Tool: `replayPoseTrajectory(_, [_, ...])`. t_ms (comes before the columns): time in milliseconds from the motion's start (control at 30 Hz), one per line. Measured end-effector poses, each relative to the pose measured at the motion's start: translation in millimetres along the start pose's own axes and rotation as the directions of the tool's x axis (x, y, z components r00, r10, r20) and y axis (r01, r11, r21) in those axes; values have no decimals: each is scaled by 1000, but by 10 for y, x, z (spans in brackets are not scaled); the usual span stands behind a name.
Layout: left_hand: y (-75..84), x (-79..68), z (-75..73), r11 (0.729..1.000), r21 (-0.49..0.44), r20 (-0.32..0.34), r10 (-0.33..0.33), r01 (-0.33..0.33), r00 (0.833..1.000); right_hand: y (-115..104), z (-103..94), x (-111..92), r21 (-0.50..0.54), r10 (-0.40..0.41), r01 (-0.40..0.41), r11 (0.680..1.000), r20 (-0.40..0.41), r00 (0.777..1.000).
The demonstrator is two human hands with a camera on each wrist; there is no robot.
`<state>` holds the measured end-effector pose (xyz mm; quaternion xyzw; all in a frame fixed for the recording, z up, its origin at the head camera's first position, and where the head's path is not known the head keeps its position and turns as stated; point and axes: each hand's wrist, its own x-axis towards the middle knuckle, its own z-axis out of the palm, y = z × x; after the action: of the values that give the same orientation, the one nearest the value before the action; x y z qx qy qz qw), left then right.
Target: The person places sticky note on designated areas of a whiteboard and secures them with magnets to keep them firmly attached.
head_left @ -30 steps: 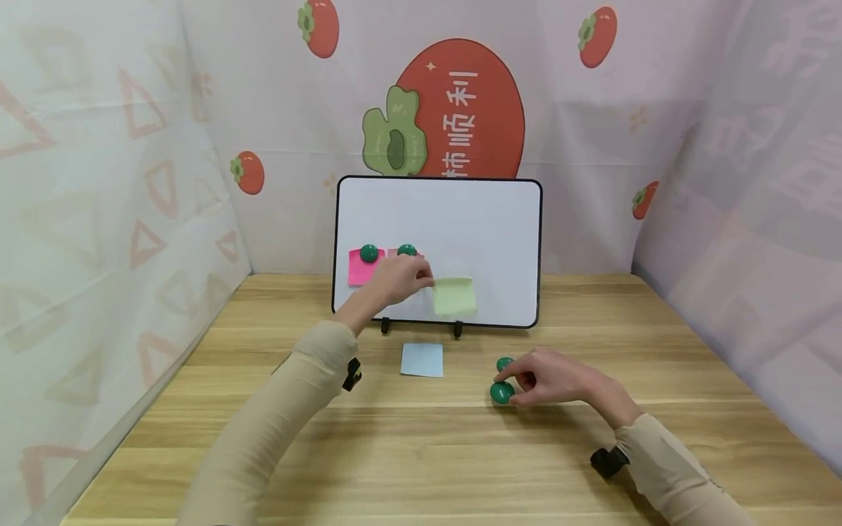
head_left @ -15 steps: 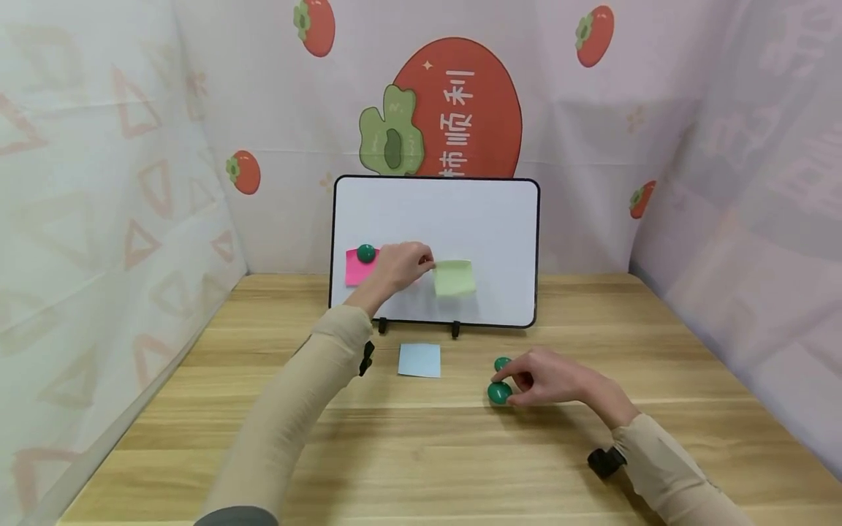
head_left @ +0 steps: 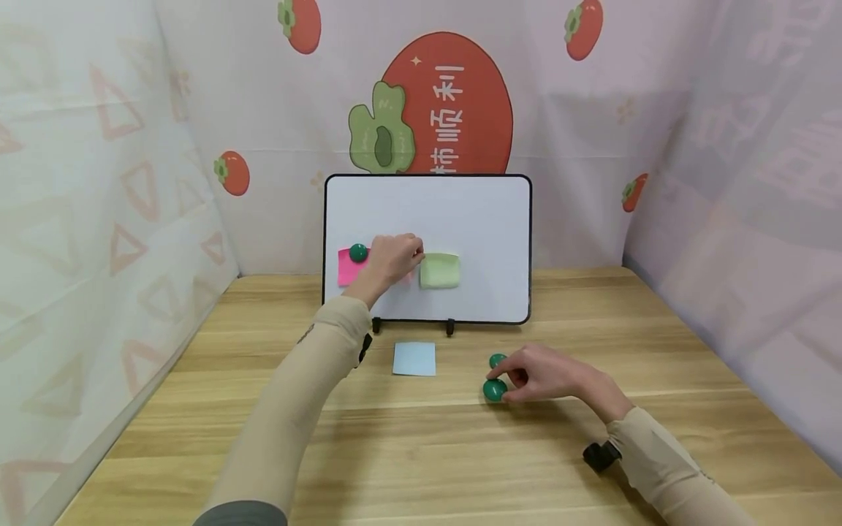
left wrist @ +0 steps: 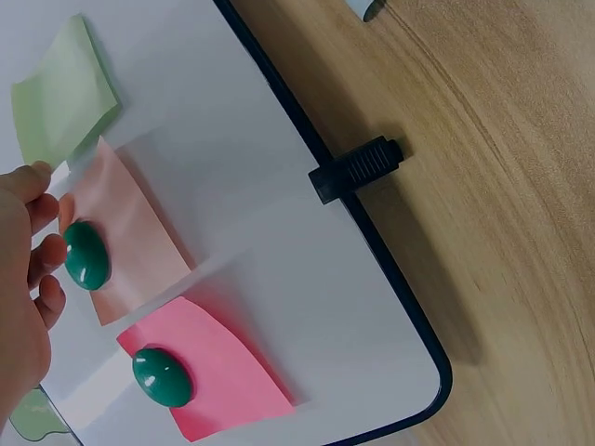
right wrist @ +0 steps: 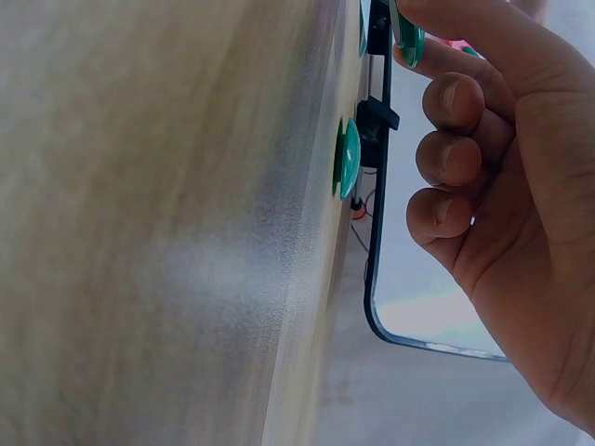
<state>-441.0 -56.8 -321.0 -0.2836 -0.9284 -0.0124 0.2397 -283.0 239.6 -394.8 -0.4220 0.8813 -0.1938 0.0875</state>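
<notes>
Green note [head_left: 440, 272] in outstretched left grip [head_left: 394, 258]

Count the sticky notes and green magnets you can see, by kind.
Sticky notes: 4 (pink note, salmon note, green note, blue note)
Green magnets: 4 (pink note's magnet, salmon note's magnet, loose magnet on the table, held magnet in the right hand)
Total: 8

Bare hands [head_left: 549, 374]; beige sleeves [head_left: 296, 394] (small dark markings [head_left: 305, 334]); black wrist devices [head_left: 600, 456]; dark-grey fabric [head_left: 242, 514] at left.
</notes>
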Motion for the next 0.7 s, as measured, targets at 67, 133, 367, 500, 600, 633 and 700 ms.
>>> replayPoseTrajectory(67, [-6, -1, -1, 1000, 15, -30, 5, -4, 1000, 7, 8, 1, -1, 1, -1, 1000, 2, 1000])
replayPoseTrajectory(133, [-15, 1, 7, 1000, 21, -63, 6, -5, 998, 14, 16, 1, 2, 1, -1, 1000, 2, 1000])
replayPoseTrajectory(367, [-85, -30, 100, 999, 0, -80, -43, 43, 996, 10, 30, 16, 2, -3, 3, 1000, 8, 1000])
replayPoseTrajectory(500, [-109, -29, 146, 999, -13, -96, -51, 50, 994, -6, 17, 20, 2, 9, -9, 1000, 15, 1000])
replayPoseTrajectory(600, [-90, -1, 153, 999, -28, -101, -42, 39, 994, -17, 2, 15, 3, 18, -18, 1000, 15, 1000])
replayPoseTrajectory(633, [-78, 6, 151, 999, -34, -95, -39, 36, 995, -20, -1, 12, 3, 20, -20, 1000, 16, 1000])
replayPoseTrajectory(700, [-54, 20, 148, 999, -34, -85, -38, 35, 996, -21, -2, 6, 1, 23, -23, 1000, 18, 1000])
